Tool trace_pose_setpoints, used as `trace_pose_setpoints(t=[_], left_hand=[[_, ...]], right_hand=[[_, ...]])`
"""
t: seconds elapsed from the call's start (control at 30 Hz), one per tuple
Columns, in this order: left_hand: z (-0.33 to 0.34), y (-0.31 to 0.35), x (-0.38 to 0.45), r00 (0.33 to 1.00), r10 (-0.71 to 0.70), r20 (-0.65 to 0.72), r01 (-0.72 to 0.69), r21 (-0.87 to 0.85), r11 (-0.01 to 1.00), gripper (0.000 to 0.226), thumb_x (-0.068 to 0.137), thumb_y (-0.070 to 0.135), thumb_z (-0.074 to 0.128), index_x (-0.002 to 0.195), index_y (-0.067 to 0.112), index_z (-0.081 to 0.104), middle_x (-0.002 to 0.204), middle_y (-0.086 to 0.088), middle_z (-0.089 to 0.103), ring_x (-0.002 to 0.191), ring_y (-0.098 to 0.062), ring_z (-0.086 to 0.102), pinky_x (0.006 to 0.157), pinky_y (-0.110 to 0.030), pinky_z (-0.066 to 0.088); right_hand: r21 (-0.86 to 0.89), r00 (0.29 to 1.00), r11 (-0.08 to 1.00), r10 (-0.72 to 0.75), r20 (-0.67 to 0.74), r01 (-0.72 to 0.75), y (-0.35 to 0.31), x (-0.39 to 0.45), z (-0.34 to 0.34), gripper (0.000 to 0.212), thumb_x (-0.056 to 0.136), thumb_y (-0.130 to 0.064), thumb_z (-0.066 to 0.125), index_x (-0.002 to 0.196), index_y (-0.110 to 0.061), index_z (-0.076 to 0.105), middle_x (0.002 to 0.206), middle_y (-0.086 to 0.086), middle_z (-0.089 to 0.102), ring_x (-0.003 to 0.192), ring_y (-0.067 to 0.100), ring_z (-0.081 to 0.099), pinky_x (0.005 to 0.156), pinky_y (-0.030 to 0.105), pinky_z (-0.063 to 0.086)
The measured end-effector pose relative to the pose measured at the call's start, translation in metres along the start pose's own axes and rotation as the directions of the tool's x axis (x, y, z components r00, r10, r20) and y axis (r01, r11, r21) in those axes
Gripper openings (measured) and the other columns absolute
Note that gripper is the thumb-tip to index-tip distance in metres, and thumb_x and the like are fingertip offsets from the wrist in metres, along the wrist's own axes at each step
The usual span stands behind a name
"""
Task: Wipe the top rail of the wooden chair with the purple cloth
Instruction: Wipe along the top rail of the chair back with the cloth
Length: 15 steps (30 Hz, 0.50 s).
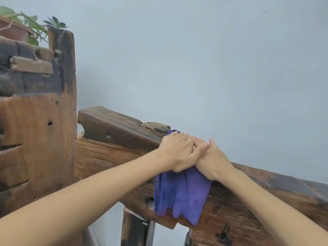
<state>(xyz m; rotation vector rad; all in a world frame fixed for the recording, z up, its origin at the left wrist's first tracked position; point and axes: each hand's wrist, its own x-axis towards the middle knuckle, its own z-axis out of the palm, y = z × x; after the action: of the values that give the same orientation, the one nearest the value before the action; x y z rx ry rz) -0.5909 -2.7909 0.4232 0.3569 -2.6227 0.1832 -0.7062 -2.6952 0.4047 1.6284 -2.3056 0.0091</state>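
Observation:
The wooden chair's top rail (113, 125) is a dark, worn beam that runs from the middle left down to the right edge. A purple cloth (182, 194) is draped over it near the centre and hangs down the front face. My left hand (177, 150) lies flat on the cloth on top of the rail. My right hand (213, 162) also presses the cloth with straight fingers, and its fingertips sit under my left hand. The part of the cloth on top of the rail is mostly hidden by both hands.
A tall rough wooden post or cabinet (35, 121) stands at the left, close to the rail's end. On it sits a potted plant (23, 27). A pale blue-grey wall (213, 59) fills the background behind the rail.

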Motion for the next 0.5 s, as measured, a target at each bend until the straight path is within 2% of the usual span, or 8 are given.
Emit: trace_pose_setpoints(t=[0.07,0.13,0.2,0.27,0.33,0.43,0.5], left_hand=[[0.006,-0.005,-0.007,0.998,-0.007,-0.062,0.013,0.089,0.996,0.082,0.097,0.065,0.008,0.117,0.005,0.060,0.120,-0.013,0.068,0.119,-0.026,0.059,0.109,-0.038,0.034],[0.006,-0.017,-0.009,0.996,0.003,-0.086,0.005,0.094,0.996,0.078,0.099,0.064,0.011,0.114,0.006,0.060,0.118,-0.011,0.070,0.120,-0.024,0.059,0.111,-0.035,0.033],[0.003,-0.031,-0.011,0.995,0.030,-0.094,-0.021,0.093,0.995,0.083,0.097,0.063,0.004,0.118,0.007,0.061,0.124,-0.009,0.069,0.128,-0.021,0.056,0.113,-0.033,0.031],[-0.002,-0.045,-0.013,0.996,0.033,-0.077,-0.029,0.059,0.998,0.092,0.092,0.064,-0.004,0.135,0.009,0.055,0.141,-0.008,0.061,0.143,-0.017,0.042,0.117,-0.032,0.028],[-0.004,-0.056,-0.013,0.998,0.018,-0.053,-0.017,0.012,1.000,0.091,0.092,0.066,-0.004,0.149,0.014,0.044,0.155,-0.003,0.048,0.150,-0.014,0.030,0.119,-0.034,0.027],[-0.006,-0.069,-0.011,1.000,-0.005,-0.005,0.005,0.000,1.000,0.090,0.090,0.068,-0.005,0.156,0.021,0.034,0.164,0.003,0.032,0.153,-0.011,0.022,0.121,-0.038,0.026],[-0.008,-0.078,-0.009,0.999,-0.023,0.027,0.023,-0.021,1.000,0.096,0.085,0.071,-0.011,0.157,0.024,0.031,0.165,0.005,0.028,0.153,-0.009,0.020,0.123,-0.037,0.023]], right_hand=[[-0.006,1.000,1.000,0.004,-0.012,-0.004,-0.005,0.002,-0.001,0.057,0.106,-0.036,0.022,0.163,-0.028,0.020,0.161,-0.004,0.031,0.151,0.017,0.027,0.126,0.052,0.011],[0.011,1.000,1.000,0.008,-0.029,-0.008,-0.015,0.008,-0.002,0.055,0.106,-0.035,0.024,0.160,-0.027,0.025,0.160,-0.002,0.033,0.150,0.020,0.028,0.126,0.049,0.011],[0.055,0.999,0.998,0.004,-0.036,-0.002,-0.027,0.018,-0.003,0.056,0.106,-0.036,0.024,0.162,-0.025,0.024,0.163,0.000,0.030,0.152,0.023,0.026,0.127,0.048,0.012],[0.135,0.999,0.991,0.004,-0.040,0.002,-0.036,0.028,-0.006,0.059,0.106,-0.037,0.024,0.164,-0.025,0.019,0.167,0.000,0.026,0.154,0.023,0.023,0.127,0.047,0.011],[0.195,0.999,0.981,0.000,-0.034,0.007,-0.043,0.036,-0.010,0.060,0.107,-0.037,0.024,0.165,-0.027,0.013,0.170,-0.003,0.019,0.157,0.021,0.018,0.128,0.047,0.009],[0.254,1.000,0.967,0.027,0.014,-0.030,-0.052,0.045,-0.015,0.063,0.107,-0.038,0.021,0.166,-0.027,0.002,0.174,-0.002,0.006,0.160,0.021,0.006,0.129,0.045,0.006],[0.279,0.998,0.958,0.057,0.039,-0.066,-0.060,0.052,-0.018,0.064,0.108,-0.038,0.021,0.166,-0.026,-0.003,0.174,0.003,0.003,0.160,0.025,0.002,0.129,0.046,0.005]])
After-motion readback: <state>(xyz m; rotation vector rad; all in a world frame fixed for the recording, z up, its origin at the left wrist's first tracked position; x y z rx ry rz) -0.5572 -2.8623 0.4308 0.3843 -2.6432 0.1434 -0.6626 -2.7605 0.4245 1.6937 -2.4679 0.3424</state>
